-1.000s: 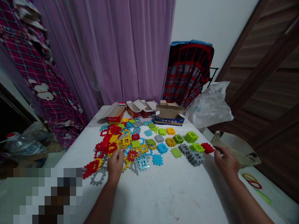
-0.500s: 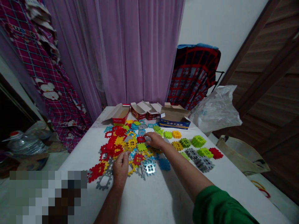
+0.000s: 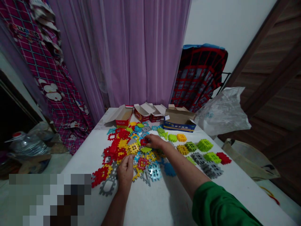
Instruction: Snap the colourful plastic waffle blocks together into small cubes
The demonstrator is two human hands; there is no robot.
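Observation:
A heap of toothed plastic building pieces in several colours covers the middle of the table. My right hand [image 3: 155,141] reaches over the heap, its fingers closed at the edge of a red building piece [image 3: 144,142]. Just below those fingers lies a lime green piece [image 3: 146,149], slightly tilted. My left hand [image 3: 125,172] is at the near side of the heap with thumb and fingers pressed together; whatever they may hold is hidden. Beside it are a grey frame-shaped piece [image 3: 108,186] and a red piece with a window pattern [image 3: 142,163]. A light blue window piece [image 3: 154,172] lies nearer me.
Open cardboard boxes line the table's far edge, among them a red box [image 3: 124,121] and a blue box [image 3: 179,125]. Stacks sorted by colour, such as a green stack [image 3: 205,145] and a grey stack [image 3: 211,169], stand right. A clear plastic bag [image 3: 222,110] hangs beyond.
The whole view has shifted a little. My right fingers have closed down on the red piece, and the lime green piece below has tipped. My left hand stays near the same pieces.

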